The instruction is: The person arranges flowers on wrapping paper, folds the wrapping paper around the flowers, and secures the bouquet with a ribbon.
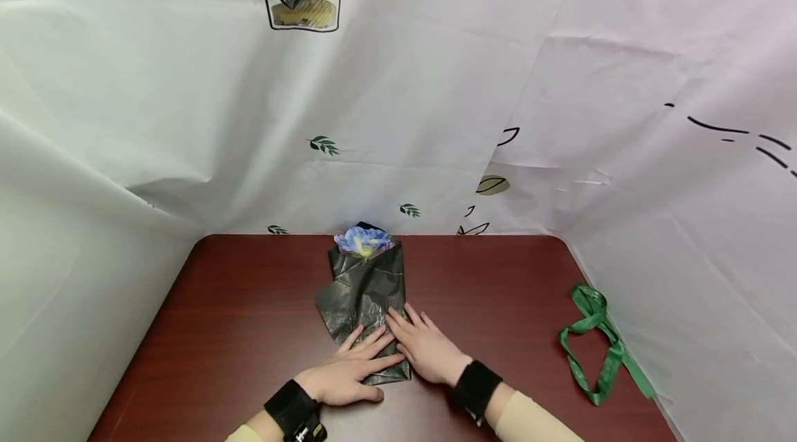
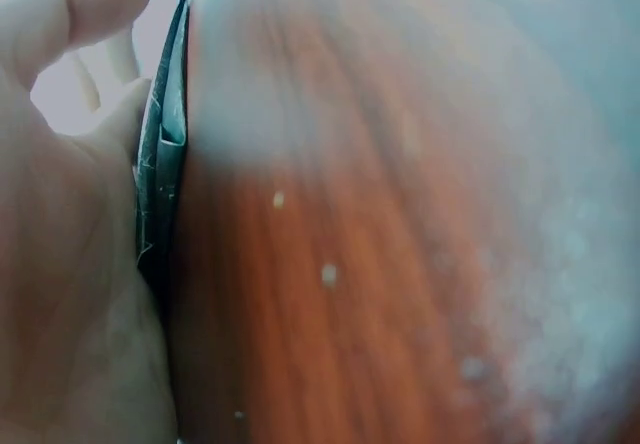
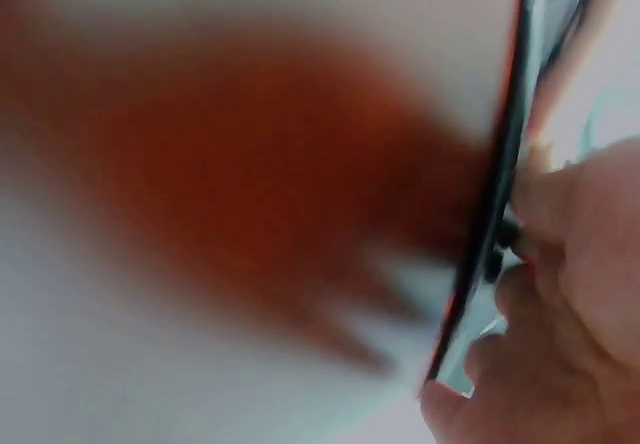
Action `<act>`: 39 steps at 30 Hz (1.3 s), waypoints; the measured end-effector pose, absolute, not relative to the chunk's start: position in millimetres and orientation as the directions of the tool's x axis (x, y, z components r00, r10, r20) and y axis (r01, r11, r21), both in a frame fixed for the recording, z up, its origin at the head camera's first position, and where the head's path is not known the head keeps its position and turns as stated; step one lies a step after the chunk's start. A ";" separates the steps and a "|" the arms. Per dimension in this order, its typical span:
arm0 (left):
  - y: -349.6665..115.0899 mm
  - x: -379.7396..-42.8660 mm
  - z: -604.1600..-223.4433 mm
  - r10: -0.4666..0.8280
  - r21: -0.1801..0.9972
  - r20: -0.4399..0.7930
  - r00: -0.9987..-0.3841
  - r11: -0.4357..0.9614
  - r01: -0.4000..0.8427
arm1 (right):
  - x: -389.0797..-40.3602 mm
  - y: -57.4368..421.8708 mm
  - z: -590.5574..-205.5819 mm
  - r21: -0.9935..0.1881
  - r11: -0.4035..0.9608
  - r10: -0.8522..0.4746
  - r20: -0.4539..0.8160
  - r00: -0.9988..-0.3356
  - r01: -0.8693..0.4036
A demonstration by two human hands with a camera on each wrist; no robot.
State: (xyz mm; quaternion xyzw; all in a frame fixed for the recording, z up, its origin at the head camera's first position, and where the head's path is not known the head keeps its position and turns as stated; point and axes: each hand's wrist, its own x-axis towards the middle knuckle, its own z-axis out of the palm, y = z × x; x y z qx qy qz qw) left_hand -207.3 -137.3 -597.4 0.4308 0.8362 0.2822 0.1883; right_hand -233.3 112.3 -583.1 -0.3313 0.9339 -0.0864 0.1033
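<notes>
A blue artificial-looking flower [image 1: 363, 241] lies wrapped in black paper [image 1: 367, 286] on the table, its bloom showing at the far end. My left hand [image 1: 350, 367] presses flat on the lower part of the wrapping with fingers spread. Along the wrapping's right edge rests my right hand [image 1: 426, 345], fingers straight and touching the paper. In the left wrist view the folded edge of the black paper [image 2: 162, 154] stands beside the left palm. The right wrist view catches the paper's dark edge [image 3: 500, 184] against the right fingers. The flower's stem is hidden inside the paper.
A loosely looped green ribbon [image 1: 598, 338] lies at the right edge of the reddish-brown table [image 1: 249, 304]. White cloth [image 1: 405, 103] with printed plants hangs behind the table and along both sides.
</notes>
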 end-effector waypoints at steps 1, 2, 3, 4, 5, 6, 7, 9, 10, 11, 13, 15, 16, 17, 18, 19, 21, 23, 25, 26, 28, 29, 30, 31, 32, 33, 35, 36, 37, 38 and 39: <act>-137.4 -207.0 -597.1 0.825 0.637 -0.078 -0.560 0.473 0.609 | -226.1 114.6 -582.2 -0.265 0.762 -0.638 -0.154 -0.754 -0.591; -137.9 -207.7 -600.3 0.825 0.643 -0.071 -0.560 0.467 0.607 | -219.5 116.9 -581.3 -0.297 0.762 -0.635 -0.170 -0.753 -0.576; -137.8 -207.6 -600.1 0.824 0.643 -0.073 -0.562 0.469 0.605 | -213.9 119.1 -581.3 -0.322 0.763 -0.631 -0.184 -0.754 -0.560; -137.5 -207.8 -600.5 0.822 0.646 -0.075 -0.564 0.471 0.601 | -209.1 121.3 -581.1 -0.342 0.766 -0.624 -0.193 -0.757 -0.544; -137.4 -207.8 -600.1 0.821 0.648 -0.076 -0.566 0.472 0.598 | -205.1 123.2 -581.1 -0.354 0.770 -0.617 -0.201 -0.761 -0.531; -137.2 -207.7 -598.1 0.818 0.646 -0.084 -0.568 0.479 0.594 | -202.2 124.8 -581.3 -0.358 0.774 -0.611 -0.207 -0.764 -0.522; -136.9 -208.0 -598.0 0.817 0.653 -0.089 -0.569 0.480 0.587 | -200.1 126.3 -581.8 -0.356 0.778 -0.606 -0.209 -0.767 -0.518; -135.5 -208.7 -594.1 0.818 0.655 -0.103 -0.566 0.484 0.580 | -199.5 128.3 -584.1 -0.330 0.791 -0.592 -0.201 -0.780 -0.515; -136.6 -209.4 -594.0 0.822 0.659 -0.097 -0.562 0.476 0.582 | -201.6 127.1 -584.2 -0.313 0.795 -0.588 -0.191 -0.786 -0.519; -137.6 -210.1 -592.9 0.824 0.656 -0.096 -0.559 0.475 0.587 | -205.4 125.4 -584.9 -0.294 0.802 -0.581 -0.182 -0.794 -0.520; -139.0 -211.9 -592.2 0.826 0.642 -0.098 -0.556 0.479 0.598 | -217.3 120.5 -585.3 -0.258 0.816 -0.563 -0.159 -0.811 -0.517; -140.0 -212.9 -591.1 0.828 0.622 -0.094 -0.554 0.483 0.616 | -234.7 114.8 -584.8 -0.229 0.830 -0.544 -0.138 -0.827 -0.508; -140.3 -213.0 -590.5 0.827 0.615 -0.093 -0.554 0.485 0.622 | -245.1 112.1 -585.5 -0.220 0.836 -0.535 -0.128 -0.835 -0.502; -140.2 -213.0 -589.6 0.825 0.603 -0.096 -0.557 0.493 0.627 | -256.4 109.6 -586.3 -0.209 0.846 -0.521 -0.120 -0.845 -0.491; -139.9 -212.9 -589.0 0.825 0.597 -0.092 -0.557 0.494 0.632 | -268.1 107.4 -586.3 -0.199 0.856 -0.504 -0.117 -0.856 -0.477; -139.4 -212.6 -588.5 0.826 0.594 -0.089 -0.557 0.493 0.636 | -279.9 105.4 -585.9 -0.193 0.868 -0.483 -0.118 -0.868 -0.457; -137.9 -211.9 -588.3 0.829 0.590 -0.082 -0.553 0.488 0.644 | -302.7 102.1 -585.7 -0.186 0.894 -0.433 -0.133 -0.891 -0.407; -136.2 -210.9 -588.8 0.833 0.588 -0.081 -0.547 0.484 0.649 | -322.4 98.3 -582.6 -0.171 0.922 -0.373 -0.159 -0.914 -0.347; -134.6 -209.7 -590.8 0.840 0.595 -0.078 -0.536 0.471 0.651 | -337.3 94.4 -578.4 -0.160 0.944 -0.316 -0.193 -0.929 -0.288; -133.6 -209.3 -591.7 0.843 0.597 -0.079 -0.532 0.467 0.652 | -343.4 92.5 -576.8 -0.152 0.953 -0.291 -0.210 -0.933 -0.262; -132.2 -208.5 -593.1 0.847 0.601 -0.081 -0.526 0.462 0.652 | -353.2 88.2 -574.2 -0.129 0.967 -0.246 -0.237 -0.940 -0.220; -131.7 -208.3 -594.0 0.848 0.604 -0.079 -0.524 0.459 0.652 | -356.8 86.2 -573.8 -0.126 0.971 -0.227 -0.246 -0.942 -0.201; -131.3 -208.3 -594.9 0.849 0.605 -0.075 -0.524 0.456 0.653 | -359.9 84.3 -574.9 -0.117 0.975 -0.211 -0.255 -0.943 -0.187; -131.1 -208.4 -595.9 0.847 0.602 -0.074 -0.526 0.459 0.653 | -362.4 82.6 -576.6 -0.114 0.978 -0.200 -0.259 -0.945 -0.176; -131.1 -208.6 -597.0 0.846 0.602 -0.072 -0.529 0.460 0.653 | -363.7 81.2 -578.0 -0.111 0.979 -0.192 -0.260 -0.946 -0.168; -131.3 -208.9 -598.0 0.845 0.601 -0.070 -0.530 0.460 0.654 | -363.7 79.9 -579.7 -0.111 0.980 -0.189 -0.260 -0.947 -0.165; -132.2 -210.0 -600.0 0.845 0.607 -0.062 -0.531 0.454 0.652 | -360.3 78.8 -582.6 -0.116 0.978 -0.198 -0.254 -0.947 -0.173; -132.9 -210.4 -600.4 0.844 0.610 -0.058 -0.533 0.453 0.651 | -357.6 78.8 -584.4 -0.115 0.976 -0.210 -0.257 -0.943 -0.186; -134.1 -211.3 -601.8 0.844 0.604 -0.047 -0.534 0.450 0.658 | -353.4 79.1 -584.9 -0.125 0.971 -0.228 -0.253 -0.940 -0.202; -134.9 -211.8 -600.6 0.842 0.600 -0.051 -0.538 0.456 0.657 | -348.0 79.4 -584.8 -0.130 0.967 -0.247 -0.248 -0.937 -0.221; -136.0 -212.1 -599.5 0.840 0.593 -0.046 -0.541 0.459 0.662 | -341.3 80.1 -584.6 -0.137 0.960 -0.270 -0.245 -0.931 -0.243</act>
